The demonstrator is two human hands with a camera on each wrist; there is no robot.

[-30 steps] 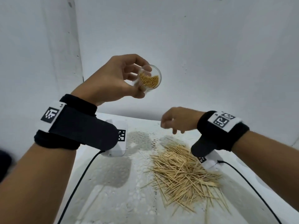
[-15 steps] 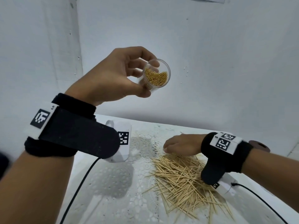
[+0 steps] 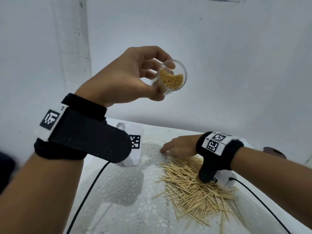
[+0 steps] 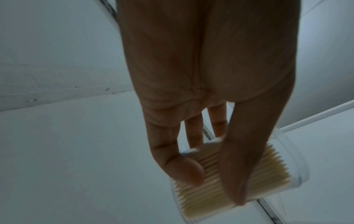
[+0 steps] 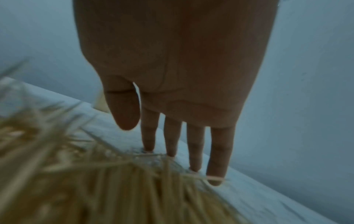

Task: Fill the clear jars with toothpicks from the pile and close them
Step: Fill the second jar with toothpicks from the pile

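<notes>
The left hand is raised well above the table, in front of the white wall. Its thumb and fingers are curled round a clear jar, which is tilted so that its open mouth faces the head camera. The jar holds a packed bundle of toothpicks filling roughly the lower half of the opening; no lid is on it. In the left wrist view, the thumb lies across the jar wall and the fingertips press the opposite side, with the toothpicks visible through the plastic.

Below and to the right, a loose pile of toothpicks lies on the lace-patterned table cover.

The right hand rests low at the far edge of the pile, palm down. Its fingers are straight and slightly spread, with the tips touching the table surface and the outermost toothpicks. The hand grips nothing. The thumb hangs clear of the surface.

At the far right edge of the table, a round brown object is partly visible; its identity cannot be determined.
</notes>
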